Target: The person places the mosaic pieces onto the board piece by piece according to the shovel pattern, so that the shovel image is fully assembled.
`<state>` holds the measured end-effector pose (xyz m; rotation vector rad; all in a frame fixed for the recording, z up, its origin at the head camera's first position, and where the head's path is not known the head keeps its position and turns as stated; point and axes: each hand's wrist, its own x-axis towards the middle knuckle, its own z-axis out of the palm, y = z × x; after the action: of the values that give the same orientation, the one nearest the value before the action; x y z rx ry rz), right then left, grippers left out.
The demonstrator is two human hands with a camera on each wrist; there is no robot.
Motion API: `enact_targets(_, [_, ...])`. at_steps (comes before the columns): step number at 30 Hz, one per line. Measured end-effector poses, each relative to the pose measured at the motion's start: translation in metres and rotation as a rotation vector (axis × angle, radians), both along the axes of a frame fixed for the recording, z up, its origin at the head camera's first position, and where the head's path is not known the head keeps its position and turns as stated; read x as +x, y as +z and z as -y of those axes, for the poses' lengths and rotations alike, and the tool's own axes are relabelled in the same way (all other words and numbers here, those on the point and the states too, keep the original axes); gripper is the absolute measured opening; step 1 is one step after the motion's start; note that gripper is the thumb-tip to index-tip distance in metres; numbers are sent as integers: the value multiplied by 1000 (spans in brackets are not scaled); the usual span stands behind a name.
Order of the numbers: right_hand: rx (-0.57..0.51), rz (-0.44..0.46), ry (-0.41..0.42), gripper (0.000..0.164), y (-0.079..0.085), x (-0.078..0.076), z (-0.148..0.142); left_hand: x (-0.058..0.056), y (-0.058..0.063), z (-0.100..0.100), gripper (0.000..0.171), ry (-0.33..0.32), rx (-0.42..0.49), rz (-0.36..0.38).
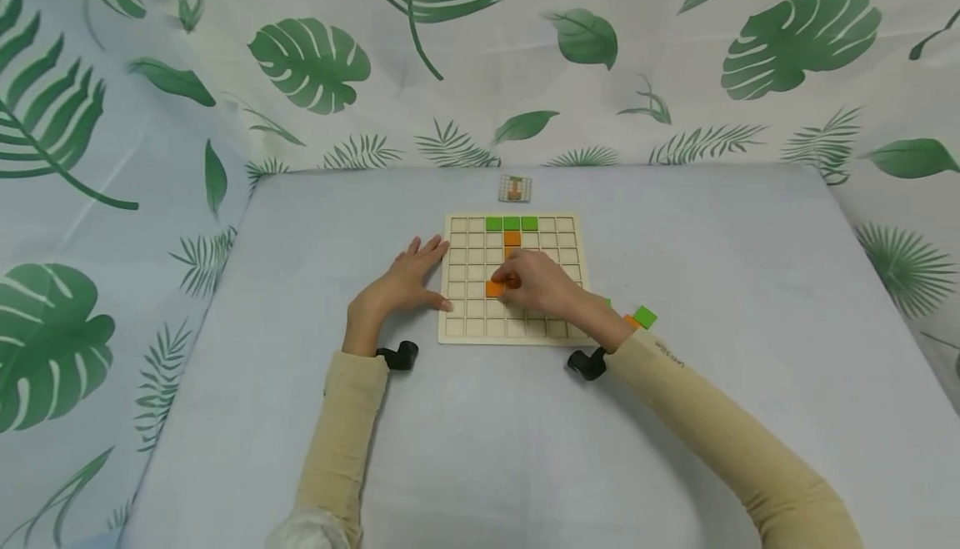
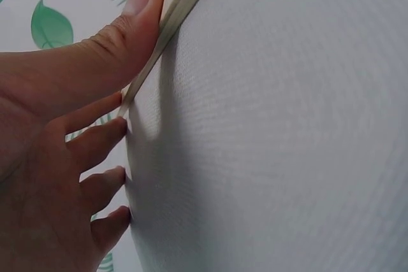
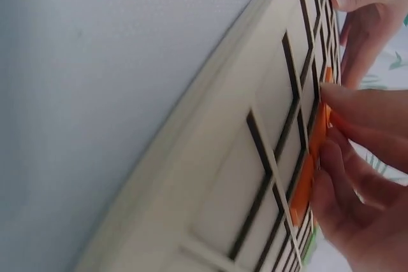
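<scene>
A pale wooden grid board [image 1: 475, 336] lies on the table, with green square tiles [image 1: 512, 223] in its top row. Below them runs a column of orange tiles [image 1: 512, 238], partly covered by my right hand. My right hand [image 1: 542, 284] is over the middle of the board, its thumb and fingers pinching an orange square tile [image 1: 495, 288] at a cell. The right wrist view shows these fingertips [image 3: 328, 183] close against orange pieces. With fingers spread, my left hand [image 1: 405, 282] rests at the board's left edge, its thumb [image 2: 143, 4] touching the rim.
A small pattern card [image 1: 515, 188] with a grid picture lies behind the board. Loose tiles, a green one [image 1: 645, 316] and an orange one [image 1: 632, 321], lie right of the board by my right wrist. Leaf-printed cloth [image 1: 465, 57] hangs behind the table.
</scene>
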<state>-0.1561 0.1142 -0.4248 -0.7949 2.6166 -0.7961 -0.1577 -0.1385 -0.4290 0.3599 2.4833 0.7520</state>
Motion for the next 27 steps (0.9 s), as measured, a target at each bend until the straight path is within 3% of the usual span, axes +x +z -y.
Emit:
enact_targets(6, [-84, 49, 36, 32, -3, 2, -9, 2, -3, 5, 108, -4, -21, 16])
enact_targets(9, [-117, 23, 45, 31, -4, 2, -17, 1, -4, 6, 108, -8, -18, 3])
enact_targets(17, [-143, -45, -15, 30, -1, 7, -46, -3, -1, 3, 108, -11, -1, -12])
enact_targets(27, [-161, -3, -104, 24, 2, 24, -78, 1, 1, 1, 108, -20, 7, 6])
